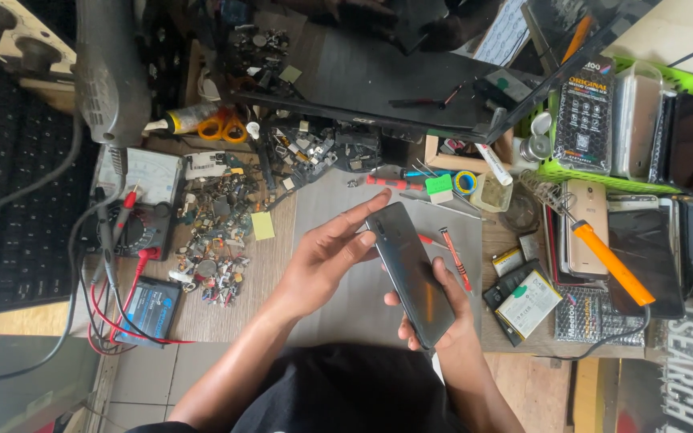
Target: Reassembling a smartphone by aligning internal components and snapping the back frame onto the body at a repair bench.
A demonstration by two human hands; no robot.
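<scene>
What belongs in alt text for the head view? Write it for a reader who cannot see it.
A person's right hand holds a dark grey slab-shaped phone from below, above a grey work mat, while the left hand touches its upper edge. The wooden bench around is cluttered with small electronic parts, an orange-handled soldering iron and a multimeter with red leads.

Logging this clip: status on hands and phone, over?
Right hand grips dark phone from beneath. Left hand open, fingertips on its top edge. Nothing between them.
</scene>
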